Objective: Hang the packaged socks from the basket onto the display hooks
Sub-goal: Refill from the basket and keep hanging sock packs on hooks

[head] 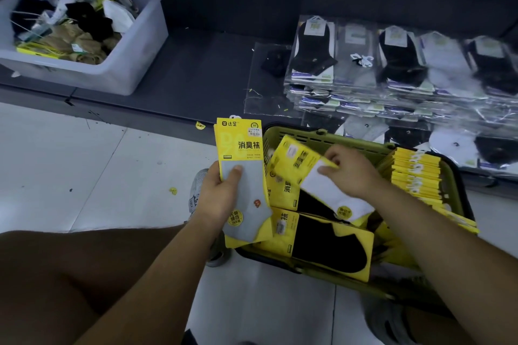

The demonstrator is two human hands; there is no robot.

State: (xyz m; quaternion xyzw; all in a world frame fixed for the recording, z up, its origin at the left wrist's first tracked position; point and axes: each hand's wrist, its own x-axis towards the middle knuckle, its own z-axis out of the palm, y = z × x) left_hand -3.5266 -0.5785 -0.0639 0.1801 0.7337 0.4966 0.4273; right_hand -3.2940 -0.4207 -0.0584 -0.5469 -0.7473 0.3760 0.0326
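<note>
A green basket point(322, 136) stands on the floor at centre right, filled with yellow-carded sock packs. My left hand point(217, 196) grips a small stack of packs, a grey sock pack point(242, 173) on top, held upright just left of the basket. Over the basket, my right hand point(349, 169) pinches the edge of a white sock pack point(311, 173), which lies tilted. Black sock packs point(328, 246) lie below it. A row of yellow packs point(414, 173) stands on edge along the basket's right side. No display hooks are in view.
A low dark shelf point(196, 73) runs across the back. On it sit a translucent bin point(129, 64) of loose socks at the left and stacks of clear-bagged socks point(392, 70) at the right. My knee point(70, 274) fills the lower left. White floor tiles lie between.
</note>
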